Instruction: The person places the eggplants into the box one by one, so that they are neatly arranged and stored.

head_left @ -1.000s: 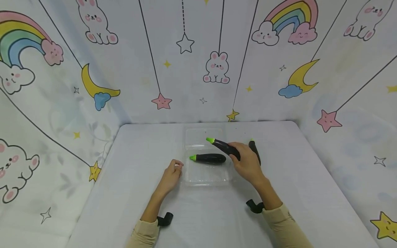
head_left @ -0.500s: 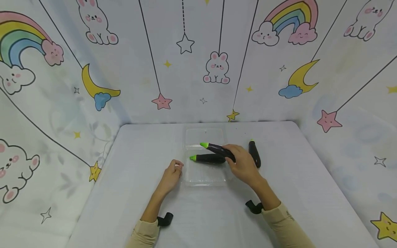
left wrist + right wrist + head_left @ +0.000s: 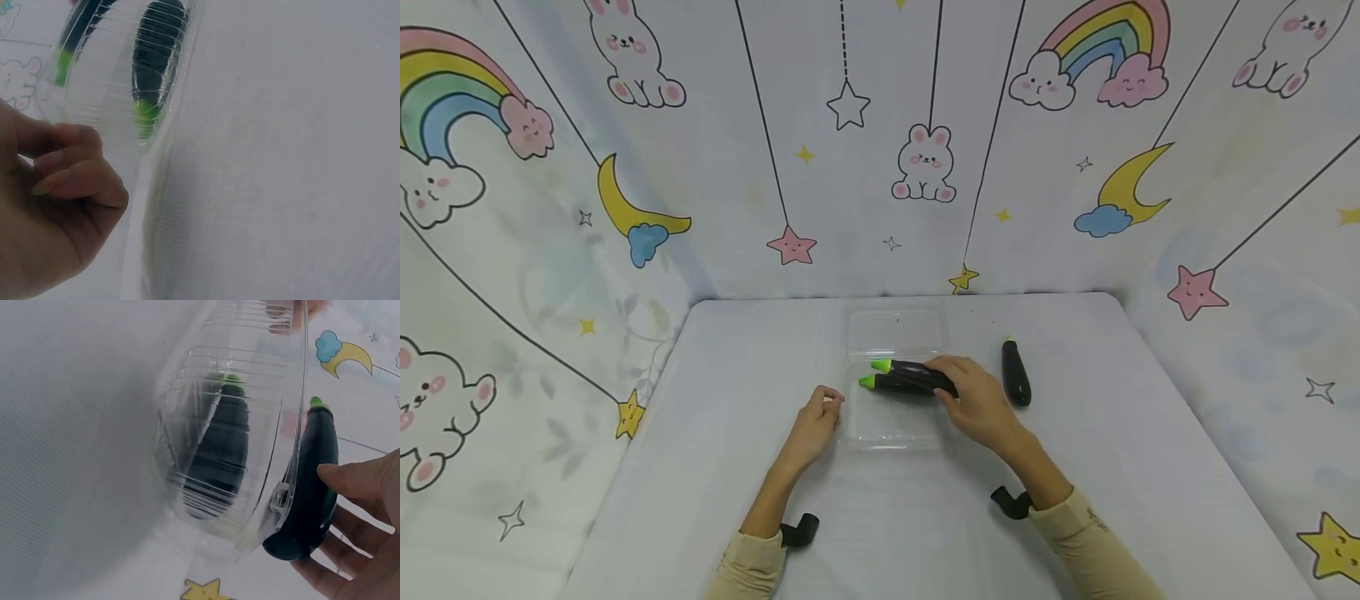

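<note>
My right hand (image 3: 973,404) grips a dark eggplant (image 3: 913,372) with a green tip by its thick end, thumb on one side and fingers on the other. That eggplant is over the clear plastic container (image 3: 895,429), at rim height in the right wrist view. Inside the container lies a second eggplant (image 3: 159,50), its green end to the left in the head view. My left hand (image 3: 814,423) is at the container's left edge, fingers curled, with thumb and forefinger pinching the rim in the left wrist view. Some of its fingertips are hidden.
A third eggplant (image 3: 1016,372) lies on the white tabletop (image 3: 700,375), right of the container. The container's open lid (image 3: 895,332) extends behind it. A printed cloth (image 3: 865,208) rises along the table's back edge.
My right hand has moved left and slightly down with its eggplant, bringing it over the one in the container. The third eggplant is now fully uncovered. My left hand stays put.
</note>
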`<state>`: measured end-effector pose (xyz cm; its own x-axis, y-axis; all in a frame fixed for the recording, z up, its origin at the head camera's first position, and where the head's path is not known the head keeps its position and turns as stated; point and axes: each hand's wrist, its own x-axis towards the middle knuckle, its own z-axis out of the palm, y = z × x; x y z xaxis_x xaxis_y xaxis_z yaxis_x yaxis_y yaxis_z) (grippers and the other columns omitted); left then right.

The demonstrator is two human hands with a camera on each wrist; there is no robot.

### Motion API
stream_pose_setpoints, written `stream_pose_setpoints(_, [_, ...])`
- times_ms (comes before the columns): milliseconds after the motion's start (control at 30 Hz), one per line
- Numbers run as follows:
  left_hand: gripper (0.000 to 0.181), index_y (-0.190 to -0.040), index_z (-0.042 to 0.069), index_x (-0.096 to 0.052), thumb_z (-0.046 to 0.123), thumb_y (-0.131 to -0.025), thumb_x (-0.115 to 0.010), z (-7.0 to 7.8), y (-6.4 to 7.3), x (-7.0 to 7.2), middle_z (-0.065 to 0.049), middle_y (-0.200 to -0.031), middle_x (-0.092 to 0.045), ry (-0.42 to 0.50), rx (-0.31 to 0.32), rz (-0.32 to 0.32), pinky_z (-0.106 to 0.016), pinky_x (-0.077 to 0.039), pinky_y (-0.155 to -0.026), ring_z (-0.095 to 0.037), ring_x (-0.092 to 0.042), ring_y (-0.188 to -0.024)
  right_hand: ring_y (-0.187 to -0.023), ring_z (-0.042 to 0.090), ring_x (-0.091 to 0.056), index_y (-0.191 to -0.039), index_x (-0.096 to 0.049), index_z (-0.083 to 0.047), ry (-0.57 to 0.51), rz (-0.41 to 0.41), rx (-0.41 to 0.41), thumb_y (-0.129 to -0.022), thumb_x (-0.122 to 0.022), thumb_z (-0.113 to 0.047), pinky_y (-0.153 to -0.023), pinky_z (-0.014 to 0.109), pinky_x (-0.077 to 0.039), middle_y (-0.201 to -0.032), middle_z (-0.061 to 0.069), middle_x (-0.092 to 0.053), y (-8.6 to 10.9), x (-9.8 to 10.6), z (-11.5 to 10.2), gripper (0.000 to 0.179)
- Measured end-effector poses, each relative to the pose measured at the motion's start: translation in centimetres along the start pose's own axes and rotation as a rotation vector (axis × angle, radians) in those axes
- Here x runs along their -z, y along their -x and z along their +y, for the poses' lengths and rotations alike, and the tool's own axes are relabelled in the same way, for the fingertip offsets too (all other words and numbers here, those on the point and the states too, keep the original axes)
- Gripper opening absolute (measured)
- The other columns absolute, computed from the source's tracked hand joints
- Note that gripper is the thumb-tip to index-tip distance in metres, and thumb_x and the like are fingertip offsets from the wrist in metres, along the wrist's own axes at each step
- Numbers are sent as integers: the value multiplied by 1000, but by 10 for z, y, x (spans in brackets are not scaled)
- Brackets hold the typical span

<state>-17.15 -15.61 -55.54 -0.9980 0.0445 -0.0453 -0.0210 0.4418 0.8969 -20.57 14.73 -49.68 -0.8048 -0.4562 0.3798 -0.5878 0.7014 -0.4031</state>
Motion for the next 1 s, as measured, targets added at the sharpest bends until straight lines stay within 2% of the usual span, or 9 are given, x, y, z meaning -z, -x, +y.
stream_pose_setpoints(233, [23, -123, 4, -55, 19, -112, -42, 0, 0, 0, -3, -77, -56, 7, 5, 1, -27, -35, -55, -14, -43, -62, -125, 25, -62, -134, -67, -12, 31, -22, 46, -89, -82, -4, -100, 44, -54, -133, 6, -67, -2, -4, -2, 48])
stream_pose_setpoints(700, [22, -123, 4, -56, 18, -112, -43, 0, -1, 0, -3, -77, -57, 12, 2, 2, -27, -36, -56, -14, -43, -62, -125, 21, -62, -131, -69, -17, 52, -105, 47, -86, -86, -5, -101, 40, -54, -133, 2, -67, -2, -12, -3, 49])
stream_pose_setpoints(1000, [20, -121, 5, -56, 17, -111, -44, 0, 0, 0, -6, -77, -59, 17, -9, 12, -27, -36, -57, -13, -45, -62, -120, 21, -65, -127, -71, -17, 63, -106, 66, -82, -89, -6, -96, 40, -56, -128, 2, -70, -3, -23, 3, 49])
